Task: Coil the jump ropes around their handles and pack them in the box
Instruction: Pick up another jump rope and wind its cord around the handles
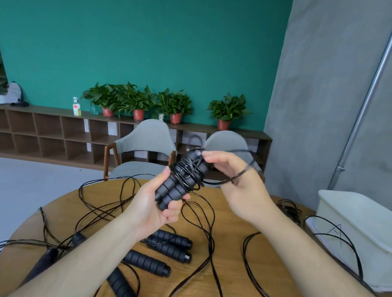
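On the wooden table (228,276), at the left and in the middle, several loose handles (146,262) lie among black cords. Above them the left hand (154,205) grips the pair of handles (181,182), its fingers curled around their lower end; the cord (241,173) is wound partly around the upper part. The right hand (240,187) holds this cord, which is looped over its half-bent fingers. The white box (356,217) stands at the right edge of the table.
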